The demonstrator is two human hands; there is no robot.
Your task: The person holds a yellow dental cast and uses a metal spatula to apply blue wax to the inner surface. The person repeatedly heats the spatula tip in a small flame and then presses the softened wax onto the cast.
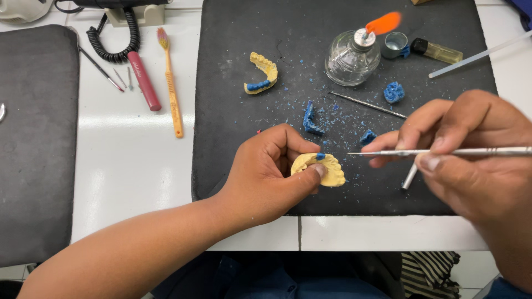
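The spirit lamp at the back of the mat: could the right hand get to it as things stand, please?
Probably yes. The mat between the right hand and the lamp holds only wax bits and a thin probe, but the hand already grips a metal tool, and the flame is lit.

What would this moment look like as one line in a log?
left hand: holds yellow dental cast | right hand: holds metal tool, tip near cast | lit spirit lamp behind | blue wax bits on black mat

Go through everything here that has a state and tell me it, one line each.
Alcohol lamp: lit, flame orange.
Lamp cap: off, lying beside it.
Yellow dental cast: held in left hand.
Metal wax instrument: held in right hand.
Second cast: lying on mat.
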